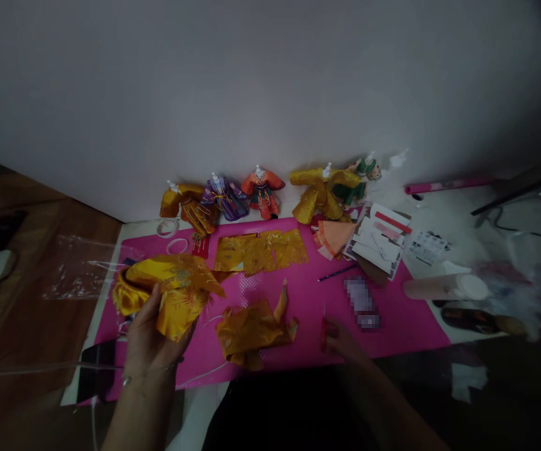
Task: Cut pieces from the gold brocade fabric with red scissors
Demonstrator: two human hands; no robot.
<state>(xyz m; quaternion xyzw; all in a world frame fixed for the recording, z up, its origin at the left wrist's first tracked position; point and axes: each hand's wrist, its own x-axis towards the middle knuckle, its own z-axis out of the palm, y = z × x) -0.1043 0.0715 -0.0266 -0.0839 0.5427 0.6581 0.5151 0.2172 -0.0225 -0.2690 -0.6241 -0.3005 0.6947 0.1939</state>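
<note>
My left hand (157,332) holds a gold patterned cloth (176,285) above the left part of the pink mat (308,307), thumb on top and the other fingers beneath it. On the right, my right hand (340,338) is closed around a small red-handled tool (323,332) with a thin point, perhaps scissors. Between the hands lies a second gold piece (251,329), folded and crumpled. Flat gold strips (261,250) lie behind it.
Small dressed figures, including a purple one (224,197) and an orange one (263,191), line the wall. Papers (380,238), a pen (336,272), a blurred-out object (362,302) and a white bottle (444,287) are on the right. Tape rolls (177,246) lie at the left.
</note>
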